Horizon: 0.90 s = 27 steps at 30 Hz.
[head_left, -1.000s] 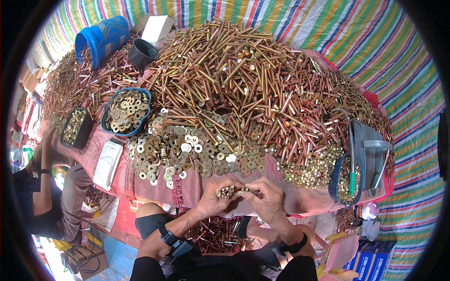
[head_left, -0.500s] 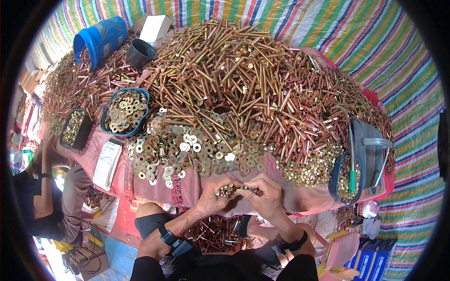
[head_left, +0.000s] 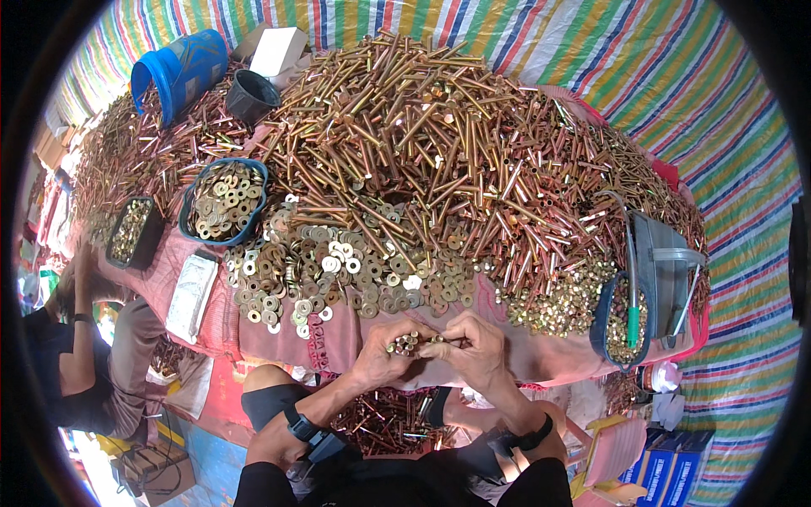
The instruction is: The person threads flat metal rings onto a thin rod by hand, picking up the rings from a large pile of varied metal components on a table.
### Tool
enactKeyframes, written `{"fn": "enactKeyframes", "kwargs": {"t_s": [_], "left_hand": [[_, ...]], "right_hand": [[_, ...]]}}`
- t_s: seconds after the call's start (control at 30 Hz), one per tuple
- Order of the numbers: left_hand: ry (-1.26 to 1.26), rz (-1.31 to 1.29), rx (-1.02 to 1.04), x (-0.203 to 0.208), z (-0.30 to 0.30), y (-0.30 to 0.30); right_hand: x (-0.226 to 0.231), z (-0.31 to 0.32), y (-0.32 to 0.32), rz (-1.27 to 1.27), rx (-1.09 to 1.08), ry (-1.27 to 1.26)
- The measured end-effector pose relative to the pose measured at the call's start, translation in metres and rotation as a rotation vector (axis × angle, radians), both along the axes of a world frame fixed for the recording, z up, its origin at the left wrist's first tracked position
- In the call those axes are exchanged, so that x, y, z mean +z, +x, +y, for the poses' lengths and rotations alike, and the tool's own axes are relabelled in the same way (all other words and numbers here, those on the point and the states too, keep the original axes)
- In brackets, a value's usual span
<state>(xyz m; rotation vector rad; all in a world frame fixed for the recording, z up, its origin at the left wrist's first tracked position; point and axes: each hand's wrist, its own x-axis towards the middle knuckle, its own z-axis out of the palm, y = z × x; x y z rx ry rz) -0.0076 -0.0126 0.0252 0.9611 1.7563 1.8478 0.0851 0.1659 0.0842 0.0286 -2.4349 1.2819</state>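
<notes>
Near the front edge of the cloth-covered table, my left hand (head_left: 380, 355) is closed round a small bundle of brass-coloured bolts (head_left: 405, 342), their round ends facing up. My right hand (head_left: 475, 348) meets it from the right, thumb and fingers pinched at the bundle's side. What sits in that pinch is too small and covered to name. Just beyond both hands lie loose flat washers (head_left: 372, 275). A pile of small shiny nuts (head_left: 562, 300) is to the right of them. Behind rises a large heap of long golden bolts (head_left: 405, 135).
At left stand a blue tub of washers (head_left: 263, 190), a dark tray of nuts (head_left: 154, 241) and a white packet (head_left: 190, 296). A blue bucket (head_left: 190, 72) lies tipped behind. On the right are a blue basket (head_left: 601, 342) and a grey container (head_left: 663, 270). Another person's arm (head_left: 80, 321) shows at left.
My right hand has shifted slightly left, its fingertips closer against the bundle. My left hand keeps its hold, the bolts turned a little. The surroundings look the same.
</notes>
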Motion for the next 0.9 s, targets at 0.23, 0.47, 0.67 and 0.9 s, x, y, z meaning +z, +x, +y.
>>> {"fn": "enactKeyframes", "kwargs": {"t_s": [0.23, 0.47, 0.67, 0.9], "left_hand": [[-0.011, -0.015, -0.020, 0.003, 0.000, -0.001], [0.000, -0.007, 0.003, 0.008, 0.000, 0.000], [0.020, -0.014, -0.014, 0.008, 0.000, -0.001], [0.000, -0.049, -0.007, 0.003, 0.000, 0.000]], "right_hand": [[-0.001, 0.001, -0.003, 0.069, 0.065, 0.080], [0.003, -0.001, 0.001, -0.035, 0.006, -0.116], [0.007, 0.001, -0.002, 0.003, 0.034, -0.063], [0.019, -0.003, 0.004, -0.107, 0.039, -0.128]]}}
